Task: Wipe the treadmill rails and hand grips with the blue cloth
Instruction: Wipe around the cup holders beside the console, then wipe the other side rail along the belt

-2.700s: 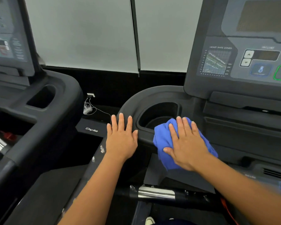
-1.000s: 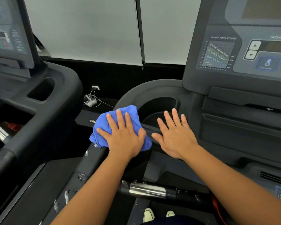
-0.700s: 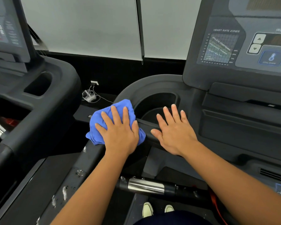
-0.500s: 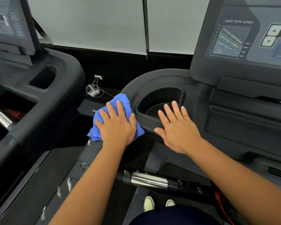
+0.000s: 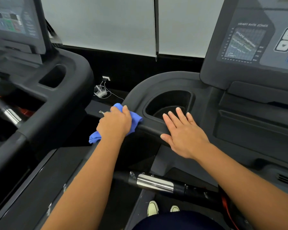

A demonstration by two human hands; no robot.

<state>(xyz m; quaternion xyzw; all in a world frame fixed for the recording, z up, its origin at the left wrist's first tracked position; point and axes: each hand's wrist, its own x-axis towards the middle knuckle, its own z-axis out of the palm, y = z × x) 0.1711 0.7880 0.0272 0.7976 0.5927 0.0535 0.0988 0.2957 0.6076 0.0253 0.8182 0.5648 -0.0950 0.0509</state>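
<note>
On the far left the neighbouring treadmill is standing idle, and nothing there is coming into this. The change is happening at the left hand: a moment ago it was pressing the blue cloth down with a flat palm, and now its fingers are curling over the cloth and wrapping it round the outer edge of the rail, where the black arm is bending away from the cup holder. Part of the cloth is hanging loose below the wrist on the near left, and the rest is bunching out on the right of the knuckles, touching the rail. A few seconds back the cloth was lying under the other hand, so the wiping is now passing to the left side. To me that is looking like a shift from rubbing the top surface to gripping round the rail, ready to slide along it. The right hand is staying where it was, holding nothing, its fingers lying straight and slightly spread over the near rim of the cup holder. Lower down, nearer the person, the chrome hand grip is waiting with no cloth on it yet, so a good share of the job seems to be remaining.
</note>
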